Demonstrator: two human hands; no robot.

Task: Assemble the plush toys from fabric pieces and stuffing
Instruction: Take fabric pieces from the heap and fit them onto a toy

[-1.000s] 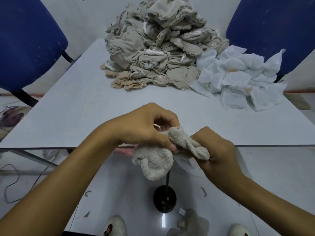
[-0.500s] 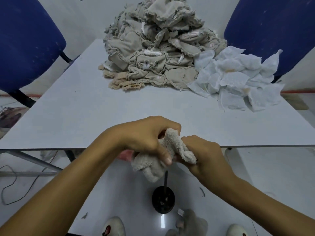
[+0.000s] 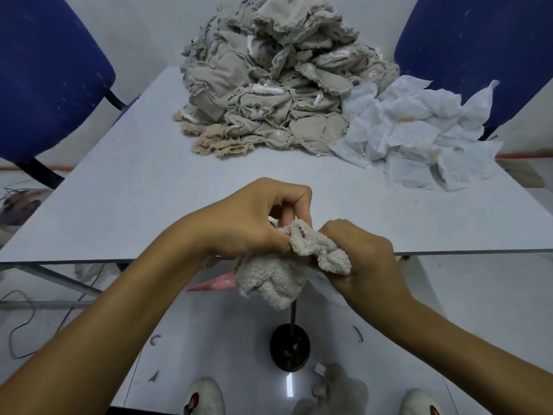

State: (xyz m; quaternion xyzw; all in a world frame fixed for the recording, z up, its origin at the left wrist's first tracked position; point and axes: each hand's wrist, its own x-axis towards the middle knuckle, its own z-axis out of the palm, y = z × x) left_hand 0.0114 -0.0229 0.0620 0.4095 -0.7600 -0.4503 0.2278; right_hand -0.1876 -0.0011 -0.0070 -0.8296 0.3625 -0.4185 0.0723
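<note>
No readable text, labels, brands, numbers or signs anywhere; small white tag [image 3: 320, 369] on the floor too blurred to read.

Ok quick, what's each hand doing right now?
Left hand: closed, pinching the fluffy beige plush piece.
Right hand: closed, gripping the other end of the same plush piece.

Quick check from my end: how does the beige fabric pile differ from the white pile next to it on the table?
The beige fabric pile is heaped high at the table's far middle; the white pile lies low and spread out to its right. The beige pieces have frayed, wavy edges and look thick; the white pieces look thin, with straight-cut corners. Some white pieces show faint yellowish stains. Both rest untouched, and the two piles meet along one side.
</note>
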